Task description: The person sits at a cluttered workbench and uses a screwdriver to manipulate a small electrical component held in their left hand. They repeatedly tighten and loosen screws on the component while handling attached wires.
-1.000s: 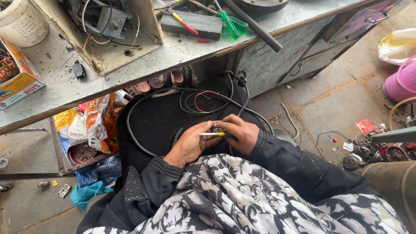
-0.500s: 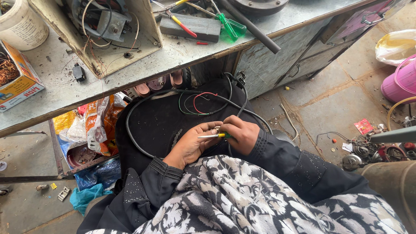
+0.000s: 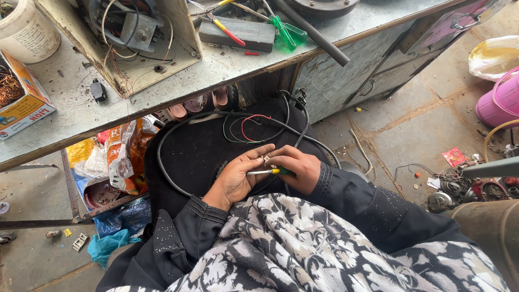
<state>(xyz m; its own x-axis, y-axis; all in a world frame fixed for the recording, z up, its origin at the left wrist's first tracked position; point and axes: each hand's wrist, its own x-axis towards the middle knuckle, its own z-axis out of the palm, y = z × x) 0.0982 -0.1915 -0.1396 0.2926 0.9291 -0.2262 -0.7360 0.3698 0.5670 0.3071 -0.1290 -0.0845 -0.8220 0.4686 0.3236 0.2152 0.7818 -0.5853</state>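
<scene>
Grip: right hand [image 3: 298, 168] wraps a small screwdriver [image 3: 266, 172]; left hand [image 3: 239, 174], fingers half curled, pinches a small terminal piece [image 3: 266, 159].
Axis: screwdriver shaft lies level, tip pointing toward the left palm; right hand is nearer the handle.
Workbench [image 3: 75, 108]: grey metal, just beyond the hands.
Black cable [image 3: 162, 167]: loops over the lap, between workbench and hands.
Red and green wires [image 3: 246, 127]: near the bench edge.

— What sort of place is this?
— A repair workshop: a worn metal workbench [image 3: 227, 65] carries screwdrivers [image 3: 284, 30] and an opened electrical unit [image 3: 130, 38].
— Anything else?
— Scrap wire and parts [image 3: 459, 186] litter the concrete floor [image 3: 411, 124].
</scene>
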